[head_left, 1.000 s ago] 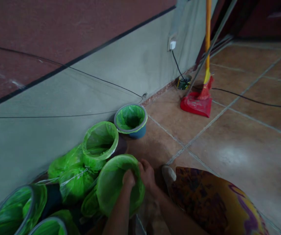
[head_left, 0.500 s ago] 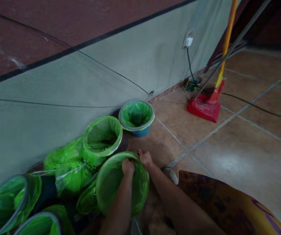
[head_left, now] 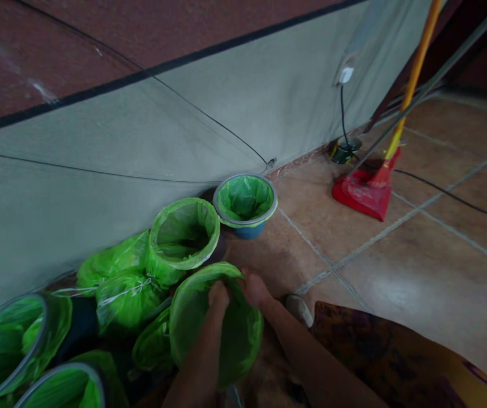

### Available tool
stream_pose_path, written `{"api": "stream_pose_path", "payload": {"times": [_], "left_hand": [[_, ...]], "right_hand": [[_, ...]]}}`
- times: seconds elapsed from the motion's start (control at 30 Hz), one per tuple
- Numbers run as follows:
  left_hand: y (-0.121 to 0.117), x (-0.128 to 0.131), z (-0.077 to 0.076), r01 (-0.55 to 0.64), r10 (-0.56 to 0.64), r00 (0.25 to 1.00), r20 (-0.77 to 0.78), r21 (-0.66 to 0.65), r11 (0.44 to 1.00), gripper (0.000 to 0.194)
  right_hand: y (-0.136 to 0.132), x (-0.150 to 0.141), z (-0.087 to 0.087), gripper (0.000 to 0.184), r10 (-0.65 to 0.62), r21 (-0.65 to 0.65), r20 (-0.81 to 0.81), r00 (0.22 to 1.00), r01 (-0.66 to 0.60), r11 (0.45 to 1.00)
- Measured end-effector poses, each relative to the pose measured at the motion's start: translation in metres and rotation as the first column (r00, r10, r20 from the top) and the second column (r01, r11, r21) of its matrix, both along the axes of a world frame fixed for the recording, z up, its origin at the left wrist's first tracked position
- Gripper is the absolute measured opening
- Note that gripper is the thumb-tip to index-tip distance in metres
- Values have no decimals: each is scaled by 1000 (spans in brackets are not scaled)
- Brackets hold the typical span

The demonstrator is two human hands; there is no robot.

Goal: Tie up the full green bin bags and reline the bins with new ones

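Both hands on the lined bin

So your bin (head_left: pixel 242 334) is low in front of you, right around bottom middle, mouth tilted up toward you, with a green liner (head_left: pixel 187 317) over the rim. I can't tell if its base is on the floor (head_left: pixel 303 209).

Your left hand (head_left: pixel 218 293) is down inside the mouth by the far right wall, fingers curled in. It's too dark and blurry in there, so I can't tell if you've got plastic pinched or how tight the curl is. Your right hand (head_left: pixel 255 288) is at the right edge of the rim, fingers bent round it; can't tell how firm that grip is either.

Just behind is the back bin (head_left: pixel 214 246), green over its rim, with the blue bin (head_left: pixel 250 232) beside it near the wall (head_left: pixel 99 204). There are 2 tied bags (head_left: pixel 124 306) to your left, and 2 grey-rimmed bins (head_left: pixel 46 328) at the bottom left corner.

Well off to the right, a red dustpan (head_left: pixel 360 195) sits with the broom (head_left: pixel 411 85) standing in it. Your foot (head_left: pixel 299 310) and some patterned cloth (head_left: pixel 375 345) show on the right too.
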State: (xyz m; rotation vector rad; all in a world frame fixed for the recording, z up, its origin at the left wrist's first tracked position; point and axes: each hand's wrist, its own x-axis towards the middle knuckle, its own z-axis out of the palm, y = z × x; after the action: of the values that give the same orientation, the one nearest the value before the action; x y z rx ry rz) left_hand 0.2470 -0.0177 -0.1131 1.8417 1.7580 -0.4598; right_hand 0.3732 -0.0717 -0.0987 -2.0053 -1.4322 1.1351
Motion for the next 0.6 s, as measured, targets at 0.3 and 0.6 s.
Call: {"api": "stream_pose_path", "payload": {"times": [0.3, 0.6], "left_hand": [[8, -35, 66, 16, -83, 991, 109, 507, 862, 38], [31, -54, 38, 175, -185, 983, -17, 428, 887, 37]], "right_hand": [[33, 4, 22, 38, -34, 283, -79, 996, 56, 958], [52, -15, 17, 20, 162, 37, 33, 986, -163, 986]]}}
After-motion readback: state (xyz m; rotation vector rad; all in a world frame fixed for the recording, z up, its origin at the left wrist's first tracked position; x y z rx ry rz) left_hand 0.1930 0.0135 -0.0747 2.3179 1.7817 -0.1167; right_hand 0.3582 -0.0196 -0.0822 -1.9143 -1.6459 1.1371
